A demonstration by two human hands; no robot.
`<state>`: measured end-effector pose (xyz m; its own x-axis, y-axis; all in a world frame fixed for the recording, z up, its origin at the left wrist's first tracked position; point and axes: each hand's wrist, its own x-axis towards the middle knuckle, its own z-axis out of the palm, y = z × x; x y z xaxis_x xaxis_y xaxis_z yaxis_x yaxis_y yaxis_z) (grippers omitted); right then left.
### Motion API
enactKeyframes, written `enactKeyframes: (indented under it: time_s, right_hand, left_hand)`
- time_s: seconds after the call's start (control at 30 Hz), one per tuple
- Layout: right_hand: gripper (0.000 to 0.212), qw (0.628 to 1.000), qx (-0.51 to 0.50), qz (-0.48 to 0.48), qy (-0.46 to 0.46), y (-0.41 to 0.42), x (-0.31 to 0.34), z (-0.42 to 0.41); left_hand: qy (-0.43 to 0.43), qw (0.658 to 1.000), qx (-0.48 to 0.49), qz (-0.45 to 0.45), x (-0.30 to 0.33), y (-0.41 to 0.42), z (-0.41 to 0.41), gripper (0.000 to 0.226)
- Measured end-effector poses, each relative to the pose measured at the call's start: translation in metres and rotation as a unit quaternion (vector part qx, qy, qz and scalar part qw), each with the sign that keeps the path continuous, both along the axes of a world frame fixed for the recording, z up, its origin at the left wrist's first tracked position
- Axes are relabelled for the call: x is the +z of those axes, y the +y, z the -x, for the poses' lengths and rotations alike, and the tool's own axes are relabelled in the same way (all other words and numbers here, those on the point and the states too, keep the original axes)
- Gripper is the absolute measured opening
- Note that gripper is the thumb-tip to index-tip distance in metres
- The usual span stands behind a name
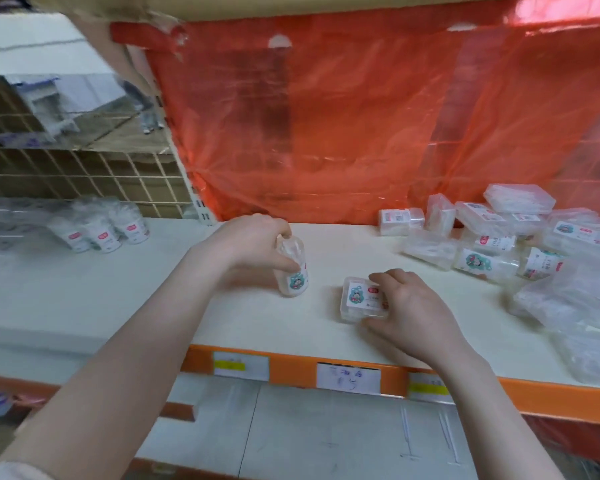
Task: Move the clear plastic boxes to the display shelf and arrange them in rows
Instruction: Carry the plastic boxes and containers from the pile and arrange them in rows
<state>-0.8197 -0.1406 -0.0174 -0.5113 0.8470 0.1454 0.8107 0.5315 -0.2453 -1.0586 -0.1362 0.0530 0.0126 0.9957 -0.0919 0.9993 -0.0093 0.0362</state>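
while both hands work on the cream-white display shelf (118, 299), the step in hand looks like the placing itself: 2 boxes are being set down to start a row. the left hand (246, 242) curls its fingers and thumb round a small clear plastic box standing on its short end (291, 275), label facing the camera, its base on or just above the shelf; i cannot tell which. the right hand (409, 306) grips a flat clear plastic box with a white cartoon label (362, 299), lying label-up on the shelf just to the right of the standing one, the 2 apart.

next, i judge, the 2 want the same orientation and a shared line parallel to the orange shelf edge (291, 370), then release and a reach to the right.

the supply is the loose heap of clear plastic boxes (492, 233) at the right, against the red plastic sheet (361, 116); roughly 10 show, but they overlap and blur, so no exact count. crumpled clear bags (575, 299) lie beside it. on the neighbouring shelf at the left stand about 3 blurred white round tubs with red labels (104, 230). 3 price tags sit on the orange edge.
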Motion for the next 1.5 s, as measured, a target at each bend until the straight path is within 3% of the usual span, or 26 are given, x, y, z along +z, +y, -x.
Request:
enactKeyframes:
  time_s: [0.43,0.7,1.07,1.5]
  right_hand:
    - [0.059,0.999,0.026,-0.024,0.027,-0.093,0.002,0.209]
    - [0.054,0.998,0.034,-0.008,0.047,-0.131,0.005,0.294]
    - [0.061,0.998,0.034,-0.002,0.057,-0.078,0.003,0.363]
    - [0.057,0.999,-0.014,0.016,0.026,-0.027,-0.003,0.382]
  left_hand:
    - [-0.012,0.995,0.083,-0.059,-0.005,-0.172,0.209,0.062]
    - [-0.041,0.991,0.106,-0.065,-0.012,-0.217,0.289,0.064]
    - [-0.029,0.994,0.080,-0.071,-0.005,-0.160,0.349,0.066]
    - [-0.015,0.998,-0.012,-0.058,0.006,-0.044,0.358,0.057]
